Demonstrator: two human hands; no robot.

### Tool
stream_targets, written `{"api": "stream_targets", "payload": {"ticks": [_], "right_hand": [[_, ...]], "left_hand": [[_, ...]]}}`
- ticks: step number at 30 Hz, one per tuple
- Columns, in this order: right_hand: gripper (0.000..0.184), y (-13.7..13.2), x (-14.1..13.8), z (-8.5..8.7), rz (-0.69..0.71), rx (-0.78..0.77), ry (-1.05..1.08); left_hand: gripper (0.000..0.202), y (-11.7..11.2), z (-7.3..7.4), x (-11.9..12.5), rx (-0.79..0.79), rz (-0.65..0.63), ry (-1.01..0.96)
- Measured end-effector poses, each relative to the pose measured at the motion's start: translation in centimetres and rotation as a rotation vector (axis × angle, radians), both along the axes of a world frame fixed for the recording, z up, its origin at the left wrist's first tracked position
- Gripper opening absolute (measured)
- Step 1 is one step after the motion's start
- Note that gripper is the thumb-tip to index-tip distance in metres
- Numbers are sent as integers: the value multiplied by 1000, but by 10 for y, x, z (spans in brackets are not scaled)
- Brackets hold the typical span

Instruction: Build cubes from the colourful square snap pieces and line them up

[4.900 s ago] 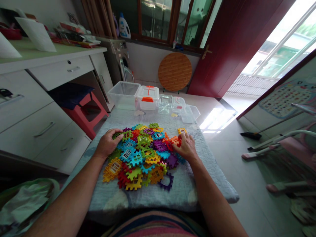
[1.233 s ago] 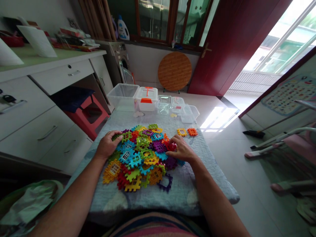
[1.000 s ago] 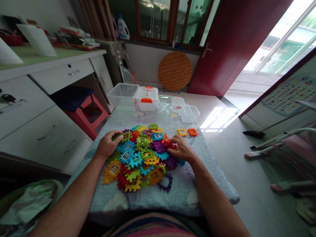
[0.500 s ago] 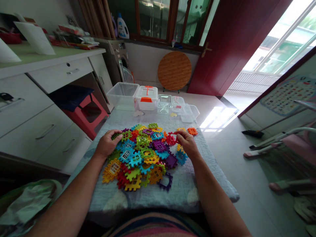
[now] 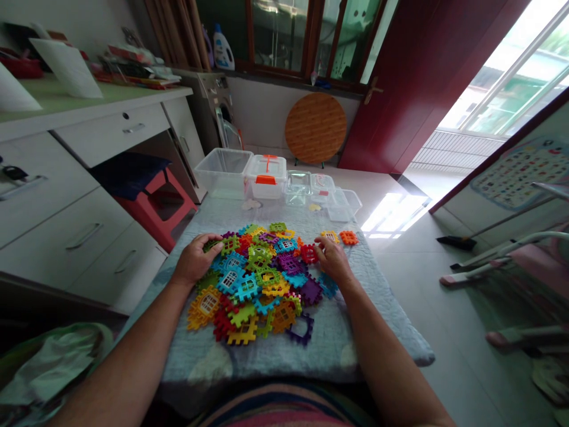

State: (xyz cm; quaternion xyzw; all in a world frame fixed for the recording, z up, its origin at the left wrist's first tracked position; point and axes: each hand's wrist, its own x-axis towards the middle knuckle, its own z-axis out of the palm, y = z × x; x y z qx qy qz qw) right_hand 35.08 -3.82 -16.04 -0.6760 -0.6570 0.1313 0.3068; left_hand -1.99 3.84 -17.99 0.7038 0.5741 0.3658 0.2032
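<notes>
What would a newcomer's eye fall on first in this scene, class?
Probably the multicoloured heap of toothed pieces on the cloth-covered table, between the left hand and the right hand. Next, perhaps, the dark red door at upper right and the round wooden-looking board before the back wall.

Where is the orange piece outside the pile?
In the head view, the orange piece lies near the right edge of the table, right of a yellow piece, beyond the right hand.

Head-worn view, forward and down
</notes>
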Motion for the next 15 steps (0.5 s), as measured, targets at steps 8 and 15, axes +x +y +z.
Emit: {"api": "stream_targets", "payload": {"ticks": [8,15], "right_hand": [[58,-10,2,12,200,29,-181],[56,-10,2,16,268,-99,-190]], "left_hand": [[37,-2,3,1,0,-5,-6],[38,-2,2,2,6,1,-13]]}}
